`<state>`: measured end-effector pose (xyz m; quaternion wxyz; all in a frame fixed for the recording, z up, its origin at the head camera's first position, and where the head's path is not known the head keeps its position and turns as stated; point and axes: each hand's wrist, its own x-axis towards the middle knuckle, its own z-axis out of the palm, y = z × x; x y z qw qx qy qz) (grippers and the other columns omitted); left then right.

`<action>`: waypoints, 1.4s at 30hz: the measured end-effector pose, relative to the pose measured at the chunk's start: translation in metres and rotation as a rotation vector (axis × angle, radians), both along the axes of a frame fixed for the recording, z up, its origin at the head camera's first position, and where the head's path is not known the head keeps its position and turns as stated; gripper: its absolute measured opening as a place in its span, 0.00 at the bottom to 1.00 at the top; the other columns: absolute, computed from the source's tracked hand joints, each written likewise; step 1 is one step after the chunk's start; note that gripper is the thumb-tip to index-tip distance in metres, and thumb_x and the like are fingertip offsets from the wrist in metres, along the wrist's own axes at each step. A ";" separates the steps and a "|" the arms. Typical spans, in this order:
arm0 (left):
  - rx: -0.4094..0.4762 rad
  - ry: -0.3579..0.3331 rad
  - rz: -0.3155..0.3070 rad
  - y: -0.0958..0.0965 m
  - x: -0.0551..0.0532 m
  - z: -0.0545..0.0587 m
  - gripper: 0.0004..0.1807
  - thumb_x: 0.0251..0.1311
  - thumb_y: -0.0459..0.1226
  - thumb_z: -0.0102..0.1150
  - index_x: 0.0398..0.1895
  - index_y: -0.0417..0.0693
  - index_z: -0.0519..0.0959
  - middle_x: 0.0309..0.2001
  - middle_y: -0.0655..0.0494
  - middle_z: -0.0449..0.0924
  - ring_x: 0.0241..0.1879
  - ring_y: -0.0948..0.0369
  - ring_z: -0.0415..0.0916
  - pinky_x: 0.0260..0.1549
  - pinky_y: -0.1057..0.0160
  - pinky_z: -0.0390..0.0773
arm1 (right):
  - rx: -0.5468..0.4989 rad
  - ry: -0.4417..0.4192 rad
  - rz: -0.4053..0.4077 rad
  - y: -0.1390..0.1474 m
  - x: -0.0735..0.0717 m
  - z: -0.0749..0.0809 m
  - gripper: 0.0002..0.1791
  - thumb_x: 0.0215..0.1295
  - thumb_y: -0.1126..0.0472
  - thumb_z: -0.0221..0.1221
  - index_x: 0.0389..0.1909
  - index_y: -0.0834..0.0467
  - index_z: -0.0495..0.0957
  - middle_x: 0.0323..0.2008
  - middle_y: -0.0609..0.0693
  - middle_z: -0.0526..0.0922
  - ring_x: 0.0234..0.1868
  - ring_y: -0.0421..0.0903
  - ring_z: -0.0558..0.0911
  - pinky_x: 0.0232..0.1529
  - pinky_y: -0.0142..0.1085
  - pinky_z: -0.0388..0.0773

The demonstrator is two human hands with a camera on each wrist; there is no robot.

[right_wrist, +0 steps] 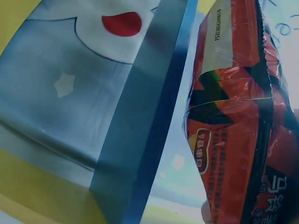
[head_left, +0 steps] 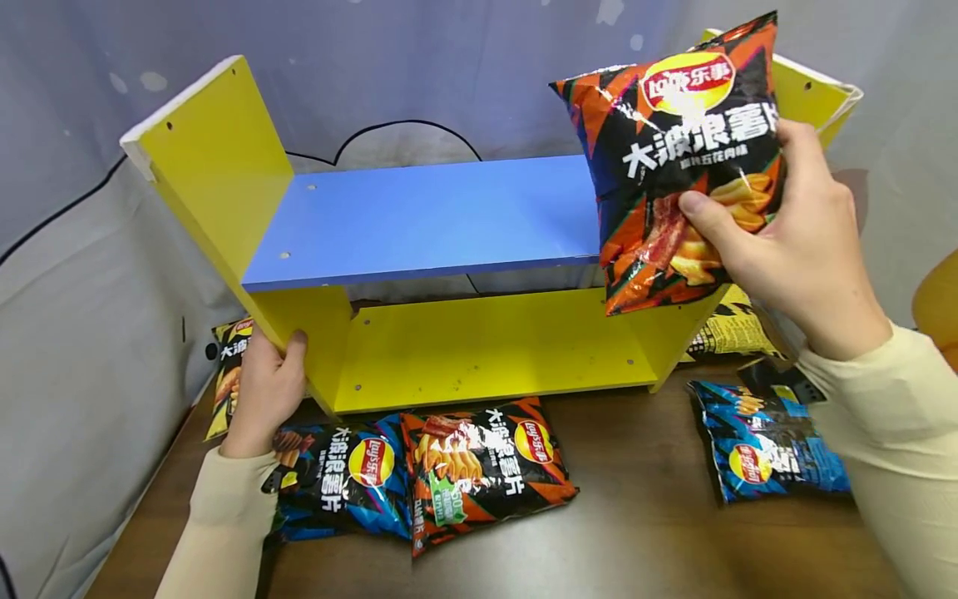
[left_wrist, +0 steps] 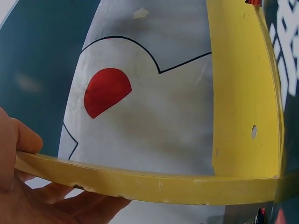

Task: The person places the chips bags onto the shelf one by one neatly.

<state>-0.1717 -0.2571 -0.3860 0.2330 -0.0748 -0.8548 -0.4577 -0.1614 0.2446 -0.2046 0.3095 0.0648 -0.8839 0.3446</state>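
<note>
A small shelf unit [head_left: 479,349] with yellow sides and a blue middle board [head_left: 441,216] stands on the brown table. My left hand [head_left: 269,383] grips the front edge of its left side panel, thumb inside and fingers round the outer face, as the left wrist view confirms. In my right hand [head_left: 801,241] is an orange and black bag of chips [head_left: 681,166], pinched at its lower right and raised in front of the shelf's right end. The right wrist view shows that bag's printed back [right_wrist: 233,112] beside the blue board.
A blue chip bag [head_left: 344,482] and an orange-black one [head_left: 486,474] lie before the shelf. Another blue bag [head_left: 771,441] lies to the right. Yellow bags [head_left: 729,333] show behind the shelf at right and left. A patterned grey curtain [head_left: 419,66] hangs behind.
</note>
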 end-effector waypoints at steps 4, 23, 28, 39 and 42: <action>0.001 0.002 -0.004 0.000 0.000 0.000 0.23 0.76 0.34 0.46 0.71 0.38 0.63 0.52 0.37 0.77 0.39 0.64 0.79 0.36 0.79 0.76 | 0.097 -0.110 -0.033 -0.007 -0.020 0.015 0.44 0.62 0.38 0.66 0.77 0.44 0.60 0.55 0.61 0.83 0.45 0.43 0.79 0.38 0.27 0.68; -0.025 0.006 0.012 0.005 -0.005 -0.002 0.21 0.77 0.36 0.45 0.69 0.36 0.65 0.50 0.37 0.78 0.38 0.63 0.79 0.35 0.79 0.75 | 0.459 -0.555 -0.043 -0.011 -0.065 0.032 0.48 0.73 0.28 0.36 0.85 0.47 0.33 0.68 0.82 0.58 0.58 0.76 0.65 0.51 0.68 0.65; -0.034 0.010 0.016 0.006 -0.007 -0.002 0.21 0.77 0.36 0.45 0.68 0.36 0.66 0.49 0.37 0.78 0.37 0.64 0.77 0.35 0.79 0.74 | 0.526 -0.639 -0.036 -0.009 -0.069 0.034 0.46 0.74 0.27 0.26 0.84 0.46 0.30 0.72 0.85 0.50 0.64 0.81 0.60 0.58 0.72 0.61; -0.023 0.007 0.005 0.008 -0.007 0.001 0.22 0.77 0.36 0.45 0.69 0.37 0.64 0.51 0.37 0.77 0.39 0.63 0.77 0.36 0.80 0.74 | 0.515 -0.496 -0.081 -0.009 -0.062 0.029 0.45 0.76 0.32 0.28 0.85 0.53 0.40 0.70 0.82 0.58 0.63 0.79 0.63 0.57 0.72 0.62; -0.009 0.002 0.003 0.007 -0.005 0.002 0.22 0.77 0.36 0.45 0.70 0.38 0.64 0.51 0.37 0.77 0.38 0.65 0.77 0.36 0.80 0.74 | 0.508 -0.464 -0.106 -0.010 -0.057 0.028 0.45 0.76 0.32 0.28 0.85 0.54 0.40 0.70 0.81 0.57 0.61 0.79 0.64 0.57 0.73 0.63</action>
